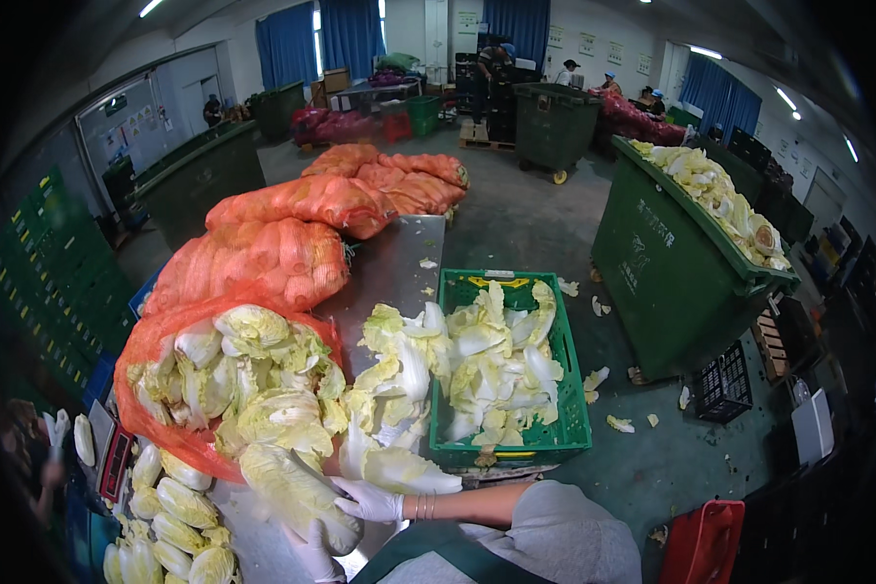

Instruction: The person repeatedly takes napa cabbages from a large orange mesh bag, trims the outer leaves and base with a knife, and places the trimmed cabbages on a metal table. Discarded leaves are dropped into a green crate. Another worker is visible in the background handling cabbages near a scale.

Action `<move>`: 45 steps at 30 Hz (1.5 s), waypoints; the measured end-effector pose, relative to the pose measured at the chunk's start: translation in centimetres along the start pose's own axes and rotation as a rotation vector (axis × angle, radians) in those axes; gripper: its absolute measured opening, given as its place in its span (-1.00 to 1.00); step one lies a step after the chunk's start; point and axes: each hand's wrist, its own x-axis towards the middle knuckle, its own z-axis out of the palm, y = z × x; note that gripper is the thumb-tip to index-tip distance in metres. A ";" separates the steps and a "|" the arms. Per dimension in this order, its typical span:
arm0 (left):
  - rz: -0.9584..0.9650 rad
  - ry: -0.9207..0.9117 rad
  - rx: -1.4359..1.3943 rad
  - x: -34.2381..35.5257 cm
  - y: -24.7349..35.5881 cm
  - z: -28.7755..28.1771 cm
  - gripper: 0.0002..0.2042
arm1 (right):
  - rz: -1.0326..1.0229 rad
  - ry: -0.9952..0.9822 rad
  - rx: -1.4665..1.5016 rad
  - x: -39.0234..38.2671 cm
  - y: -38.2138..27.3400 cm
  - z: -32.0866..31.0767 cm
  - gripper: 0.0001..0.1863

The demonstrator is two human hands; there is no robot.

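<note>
A whole napa cabbage [292,492] lies tilted between my two white-gloved hands at the near edge of the metal table. My left hand [313,555] grips its lower end from the near side. From the right, my right hand [370,502] closes on its side, the fingers partly hidden by the head. Just beyond is an open orange mesh sack [131,389] full of cabbages and leaves. Loose cabbage leaves [399,375] are heaped right of the sack, beside a green crate [579,433] holding more leaves.
Full orange sacks [253,263] are stacked farther back. Trimmed cabbages [180,511] lie at near left by a scale [117,462], with a co-worker's gloved hand [58,433] beyond. A green wheeled bin [642,263] heaped with leaves stands right; a red crate [706,545] sits near right.
</note>
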 end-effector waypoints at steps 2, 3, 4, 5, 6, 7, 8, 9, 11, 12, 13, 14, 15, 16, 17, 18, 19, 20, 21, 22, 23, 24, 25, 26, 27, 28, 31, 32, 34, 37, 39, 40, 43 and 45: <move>-0.016 0.012 0.032 0.0 -0.5 -0.5 -0.24 | 0.040 -0.009 0.009 -0.3 0.3 0.3 -0.43; 0.064 -0.031 0.052 -0.6 -0.3 -0.2 -0.24 | 0.062 -0.015 0.014 -0.5 0.2 0.4 -0.44; 0.044 -0.026 0.057 -0.7 -0.3 -0.2 -0.24 | 0.099 -0.023 0.059 -0.6 0.1 0.4 -0.43; 0.026 -0.021 0.062 -0.7 -0.2 -0.2 -0.23 | 0.137 -0.033 0.103 -0.6 0.1 0.4 -0.40; -0.091 0.034 0.052 0.0 -0.6 -0.3 -0.22 | 0.174 -0.044 0.147 -0.4 0.1 0.1 -0.38; -0.209 0.135 0.051 -0.3 -0.7 -1.3 -0.20 | 0.227 -0.065 0.192 -0.1 -0.6 0.3 -0.34; -0.204 0.124 0.023 -0.4 -0.8 -1.5 -0.19 | 0.340 -0.100 0.329 0.1 -1.4 -0.1 -0.34; -0.203 0.109 -0.008 0.0 -1.2 -1.4 -0.18 | 0.363 -0.043 0.385 0.1 -1.8 -0.8 -0.40; -0.146 -0.018 -0.004 1.1 -2.7 -1.7 -0.19 | 0.267 0.007 0.330 -0.1 3.7 0.2 -0.40; -0.117 -0.045 0.005 1.4 -3.4 -2.8 -0.18 | 0.234 -0.028 0.364 0.2 1.4 -0.6 -0.40; -0.154 -0.031 -0.019 1.3 -2.9 -2.8 -0.16 | 0.305 0.038 0.362 -0.2 -0.9 -1.1 -0.40; -0.185 -0.020 -0.098 1.2 -2.1 -2.0 -0.13 | 0.348 0.010 0.326 -0.1 -1.4 -1.7 -0.40; -0.169 -0.091 -0.099 1.6 -1.8 -1.6 -0.12 | 0.385 0.000 0.344 -0.1 -1.9 -2.5 -0.40; -0.210 -0.133 -0.181 1.7 -1.9 -2.1 -0.12 | 0.257 0.102 0.227 -0.7 1.0 -1.5 -0.38; -0.246 -0.172 -0.266 2.0 -2.6 -2.8 -0.12 | 0.262 0.056 0.333 -0.6 0.4 -2.4 -0.37; -0.276 -0.210 -0.354 2.4 -3.6 -3.7 -0.11 | 0.265 0.008 0.436 -0.2 -0.5 -3.9 -0.36; -0.340 -0.235 -0.447 2.4 -4.7 -4.4 -0.12 | 0.313 0.001 0.444 -0.5 -0.8 -5.1 -0.37; -0.415 -0.239 -0.539 2.1 -5.6 -4.9 -0.14 | 0.360 -0.013 0.457 -0.6 -0.8 -6.2 -0.38; -0.480 -0.249 -0.626 1.8 -6.5 -5.2 -0.15 | 0.365 0.012 0.454 -0.3 -0.3 -7.9 -0.43; -0.541 -0.257 -0.696 1.7 -7.4 -5.3 -0.17 | 0.376 0.049 0.452 -0.2 0.5 -10.3 -0.48; -0.586 -0.255 -0.754 1.5 -8.1 -5.4 -0.18 | 0.485 0.115 0.608 -0.1 1.0 -13.3 -0.50; -0.606 -0.248 -0.797 1.4 -8.6 -5.4 -0.20 | 0.591 0.190 0.757 0.1 1.1 -16.5 -0.52; -0.611 -0.239 -0.826 1.3 -8.9 -5.4 -0.21 | 0.419 0.398 0.838 0.4 0.2 -18.6 -0.57; -0.605 -0.216 -0.854 1.1 -9.3 -5.6 -0.23 | 0.242 0.594 0.916 0.7 -0.1 -20.5 -0.57; -0.592 -0.191 -0.888 1.0 -9.5 -5.8 -0.24 | 0.309 0.710 1.020 -0.5 3.2 -24.4 -0.59; -0.574 -0.172 -0.918 1.0 -9.7 -5.9 -0.25 | 0.364 0.842 1.123 -1.9 6.7 -28.4 -0.60; -0.498 -0.112 -0.986 1.6 -10.3 -5.8 -0.29 | 0.302 0.925 0.649 -3.5 11.2 -28.4 -0.63; -0.473 -0.083 -0.996 1.6 -10.4 -6.3 -0.30 | 0.378 0.791 0.530 -2.9 10.9 -25.5 -0.63; -0.434 -0.028 -1.009 1.4 -10.6 -7.3 -0.32 | 0.533 0.427 0.357 -1.3 7.3 -18.3 -0.62; -0.409 0.010 -1.039 1.4 -10.2 -8.4 -0.35 | 0.171 -0.103 -0.470 0.6 10.0 -12.3 -0.38; -0.362 0.049 -1.076 0.8 -9.7 -9.8 -0.37 | 0.058 -0.191 -0.594 3.3 9.5 -9.4 -0.20; -0.343 0.070 -1.116 0.6 -9.6 -10.2 -0.37 | 0.118 -0.200 -0.636 4.2 9.7 -8.1 -0.13; -0.281 0.104 -1.297 0.4 -6.4 -11.6 -0.44 | 0.170 0.015 -0.435 4.3 13.6 -4.5 -0.23; -0.237 0.109 -1.244 0.9 -3.6 -12.5 -0.39 | 0.210 -0.005 -0.219 4.1 16.6 -4.5 -0.49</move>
